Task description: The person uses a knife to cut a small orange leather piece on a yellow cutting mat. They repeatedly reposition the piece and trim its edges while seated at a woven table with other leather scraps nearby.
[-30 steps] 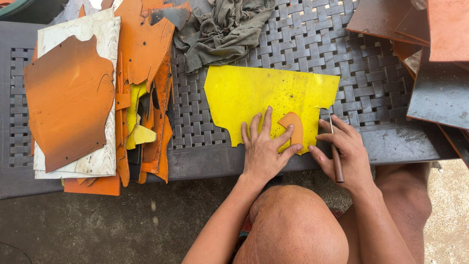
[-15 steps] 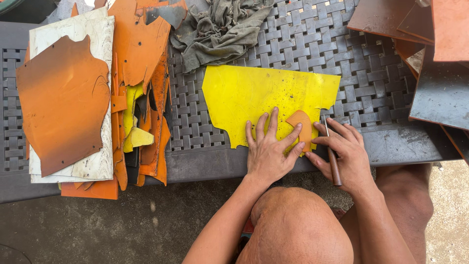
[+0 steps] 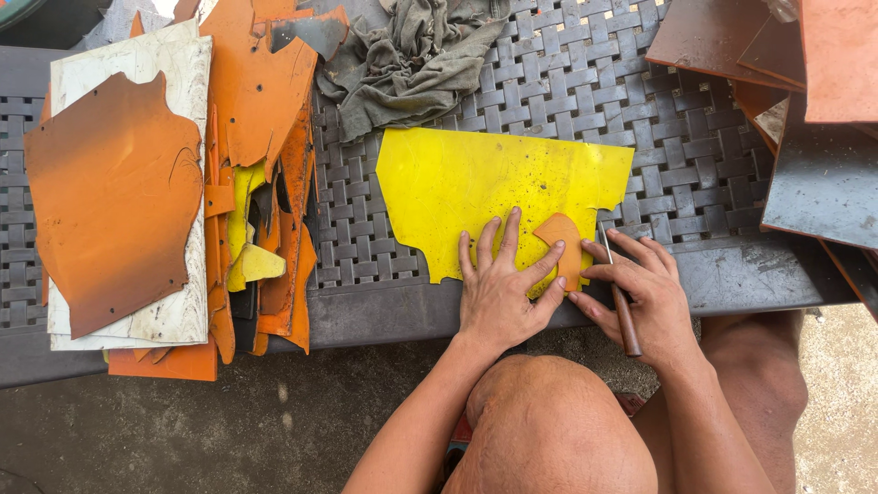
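The left hand lies flat and open on a yellow sheet, with the fingers spread. Its thumb and first finger press on a small orange piece that lies on the lower right part of the yellow sheet. The hand does not grip anything; it only holds the piece down against the sheet.

The right hand is just beside the left hand, on the right side of the orange piece. Its fingers are closed around a thin tool with a dark brown handle and a thin metal tip. The tip points up along the right edge of the orange piece and seems to touch it there.

The yellow sheet rests near the front edge of a dark grey table with a woven top. It has an uneven outline, with a notch cut out at its right side.

Behind the sheet, a crumpled grey cloth lies on the table. On the left there is a pile of orange sheets, with some white and yellow pieces between them. At the right edge lie brown and grey sheets, partly over each other.

The knees of the person show below the table, above a concrete floor.
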